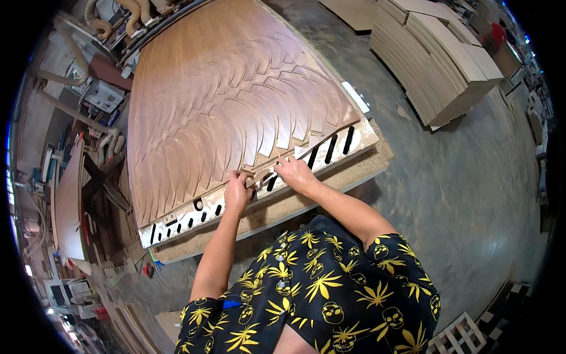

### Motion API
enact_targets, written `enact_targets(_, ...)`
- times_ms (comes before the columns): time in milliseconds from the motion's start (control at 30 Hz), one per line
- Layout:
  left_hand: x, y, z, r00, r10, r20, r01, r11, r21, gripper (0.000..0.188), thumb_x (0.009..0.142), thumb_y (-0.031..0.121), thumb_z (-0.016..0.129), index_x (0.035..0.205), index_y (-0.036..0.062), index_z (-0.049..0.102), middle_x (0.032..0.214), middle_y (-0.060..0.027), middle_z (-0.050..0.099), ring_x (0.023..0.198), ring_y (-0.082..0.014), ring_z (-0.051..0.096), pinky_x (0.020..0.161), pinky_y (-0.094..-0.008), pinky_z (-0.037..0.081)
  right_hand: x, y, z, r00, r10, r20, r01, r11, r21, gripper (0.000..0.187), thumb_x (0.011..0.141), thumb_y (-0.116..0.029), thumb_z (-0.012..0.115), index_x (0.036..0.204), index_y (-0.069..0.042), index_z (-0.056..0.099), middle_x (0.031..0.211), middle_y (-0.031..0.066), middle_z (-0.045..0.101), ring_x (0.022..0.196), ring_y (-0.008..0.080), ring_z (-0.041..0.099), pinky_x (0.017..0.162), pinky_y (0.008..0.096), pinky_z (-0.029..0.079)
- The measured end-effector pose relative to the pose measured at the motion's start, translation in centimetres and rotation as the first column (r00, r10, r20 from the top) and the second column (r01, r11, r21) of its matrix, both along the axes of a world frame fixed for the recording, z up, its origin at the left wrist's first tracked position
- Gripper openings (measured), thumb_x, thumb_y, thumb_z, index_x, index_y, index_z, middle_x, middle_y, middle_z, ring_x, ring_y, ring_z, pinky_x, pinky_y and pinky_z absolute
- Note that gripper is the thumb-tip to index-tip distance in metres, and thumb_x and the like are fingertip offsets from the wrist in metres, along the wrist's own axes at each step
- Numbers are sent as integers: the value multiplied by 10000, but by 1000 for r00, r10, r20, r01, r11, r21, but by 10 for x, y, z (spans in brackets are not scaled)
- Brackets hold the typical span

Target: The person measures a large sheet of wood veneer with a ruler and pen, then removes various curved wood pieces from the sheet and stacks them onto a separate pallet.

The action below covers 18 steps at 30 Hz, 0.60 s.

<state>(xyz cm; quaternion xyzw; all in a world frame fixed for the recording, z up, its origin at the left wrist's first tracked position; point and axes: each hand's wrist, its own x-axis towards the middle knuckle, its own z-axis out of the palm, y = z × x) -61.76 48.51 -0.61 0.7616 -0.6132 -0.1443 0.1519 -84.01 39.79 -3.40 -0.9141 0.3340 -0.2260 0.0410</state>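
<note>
A large brown wood panel, cut into rows of curved, leaf-shaped pieces, lies in front of me. At its near edge, my left hand is closed, its fingertips pinched at a small, thin wooden piece. My right hand is closed on the other end of that piece, thumb and fingers together. The exact shape of the piece is partly hidden by my fingers. Both hands are above a white strip with black slanted slots, which runs along the panel's near edge.
Under the strip projects a chipboard base. Tall stacks of flat boards stand on the floor at the far right. To the left are a leaning panel, machinery and hoses. A slatted pallet lies at the lower right.
</note>
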Motion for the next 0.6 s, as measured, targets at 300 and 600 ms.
enact_targets(300, -2, 39, -14, 995, -6, -101, 13, 997, 70, 339, 763, 222, 850, 1047, 132, 688, 1096, -109, 635, 915, -317, 674, 773, -426, 533, -46, 29, -1, 993, 118, 23, -119, 992, 50, 209, 785, -79, 646, 984, -140, 646, 979, 69, 606, 855, 277, 644, 609, 383, 575)
enact_targets(600, -6, 13, 12, 992, 123, -21, -124, 992, -13, 599, 751, 110, 763, 1317, 249, 626, 1393, -87, 548, 1016, -332, 679, 831, -449, 556, -74, 28, 12, 975, 216, 45, -220, 969, 111, 291, 841, -105, 604, 1120, -154, 670, 1074, 72, 614, 920, 276, 642, 713, 385, 574)
